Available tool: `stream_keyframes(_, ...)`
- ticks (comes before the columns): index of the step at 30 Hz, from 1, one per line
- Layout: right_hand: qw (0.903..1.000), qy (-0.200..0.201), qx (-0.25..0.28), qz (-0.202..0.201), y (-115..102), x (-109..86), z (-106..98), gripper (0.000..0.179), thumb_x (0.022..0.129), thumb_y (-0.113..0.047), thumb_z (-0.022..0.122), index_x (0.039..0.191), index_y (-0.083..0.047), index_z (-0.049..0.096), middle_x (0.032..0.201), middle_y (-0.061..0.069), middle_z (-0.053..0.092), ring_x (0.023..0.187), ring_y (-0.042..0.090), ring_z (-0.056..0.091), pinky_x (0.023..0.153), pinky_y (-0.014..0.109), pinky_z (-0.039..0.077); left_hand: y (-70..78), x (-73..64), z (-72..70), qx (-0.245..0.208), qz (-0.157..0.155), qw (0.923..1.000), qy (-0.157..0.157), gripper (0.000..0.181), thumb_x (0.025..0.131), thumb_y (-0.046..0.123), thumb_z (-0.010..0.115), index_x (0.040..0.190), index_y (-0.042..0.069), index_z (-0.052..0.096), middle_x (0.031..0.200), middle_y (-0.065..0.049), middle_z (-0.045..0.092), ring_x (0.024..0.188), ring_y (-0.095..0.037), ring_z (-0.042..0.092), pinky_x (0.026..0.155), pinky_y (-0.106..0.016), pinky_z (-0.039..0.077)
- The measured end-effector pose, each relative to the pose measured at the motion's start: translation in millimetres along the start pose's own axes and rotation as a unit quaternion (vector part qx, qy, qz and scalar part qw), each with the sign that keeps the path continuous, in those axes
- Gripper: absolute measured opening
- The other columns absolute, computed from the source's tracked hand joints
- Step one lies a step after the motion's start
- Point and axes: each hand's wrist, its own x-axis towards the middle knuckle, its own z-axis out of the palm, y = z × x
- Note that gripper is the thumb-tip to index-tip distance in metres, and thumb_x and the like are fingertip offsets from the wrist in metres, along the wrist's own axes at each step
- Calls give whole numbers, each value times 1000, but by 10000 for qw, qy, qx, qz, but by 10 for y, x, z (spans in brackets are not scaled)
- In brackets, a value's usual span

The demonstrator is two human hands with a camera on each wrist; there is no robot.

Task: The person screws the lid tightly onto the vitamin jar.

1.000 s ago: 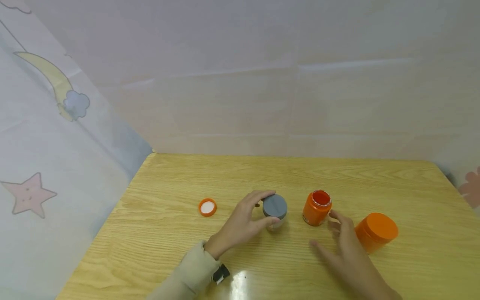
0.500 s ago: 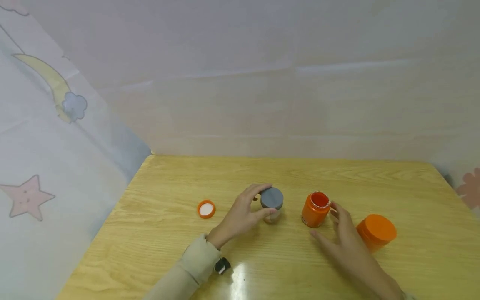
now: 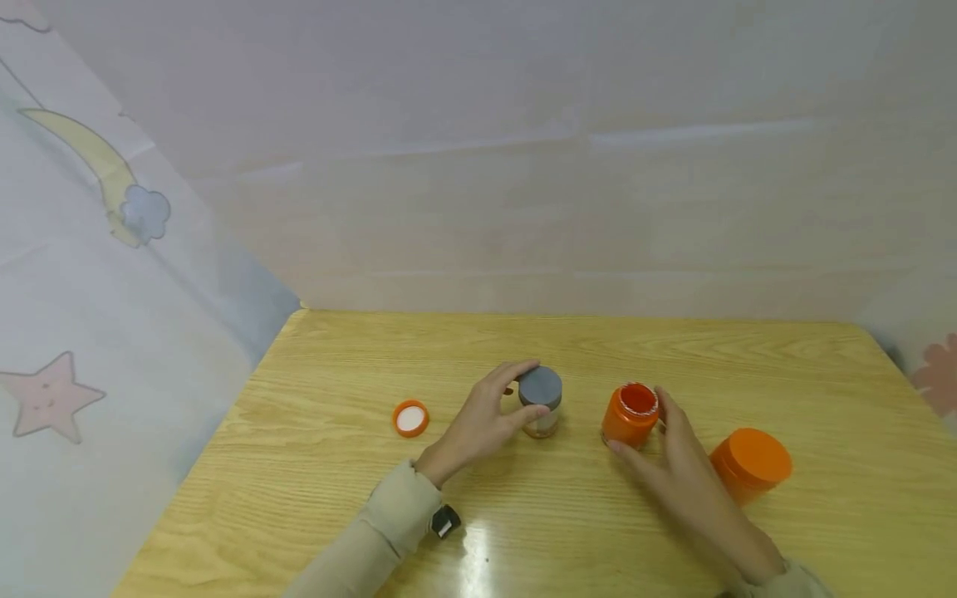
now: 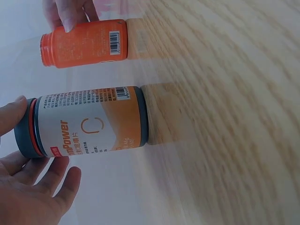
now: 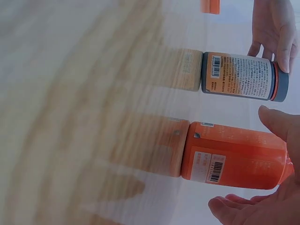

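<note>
My left hand (image 3: 478, 428) grips the grey lid (image 3: 540, 386) of a supplement bottle (image 4: 89, 122) between thumb and fingers. The bottle has a white-and-orange printed label and stands upright on the table. To its right stands a lidless orange bottle (image 3: 628, 419), its mouth rimmed by a ragged whitish edge. My right hand (image 3: 684, 473) is spread around that bottle, thumb at its near side and fingers at its right. In the right wrist view, gaps show between the orange bottle (image 5: 229, 157) and both the thumb (image 5: 272, 119) and the fingers (image 5: 220, 208).
An orange screw cap (image 3: 410, 418) lies on the left with its white liner facing up. A larger orange jar (image 3: 751, 465) with its lid on stands just right of my right hand. The wooden table (image 3: 299, 498) meets a pale cloth backdrop (image 3: 449, 224) at its far edge.
My left hand has shifted the grey-lidded bottle slightly away and to the left. The right hand has moved forward and left around the orange bottle.
</note>
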Motion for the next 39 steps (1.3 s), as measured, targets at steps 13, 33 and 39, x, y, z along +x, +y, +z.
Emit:
stream_keyframes(13,9998,100,110,-166,12,86,9,89,95,-34,67,152,9,13,147,35,38,138,52,35,108,72,27,-31,28,3,-66,-101,9999,-89,64,92,26,72,147,11,45,142,-8,54,123,-21,54,101,-47,48)
stream_keyframes(33,9998,102,59,-185,13,56,44,75,96,-30,66,144,11,25,139,34,47,130,48,45,107,69,32,-53,-2,-29,-202,-251,9995,-32,65,90,27,74,146,13,46,139,-3,57,121,-20,54,101,-47,47)
stream_keyframes(39,9998,50,21,-189,-5,-18,44,73,96,-31,66,144,9,27,139,32,49,131,47,45,107,67,33,-100,-26,-77,-234,-378,9990,19,66,87,27,77,146,15,47,142,-3,55,125,-24,54,104,-49,45)
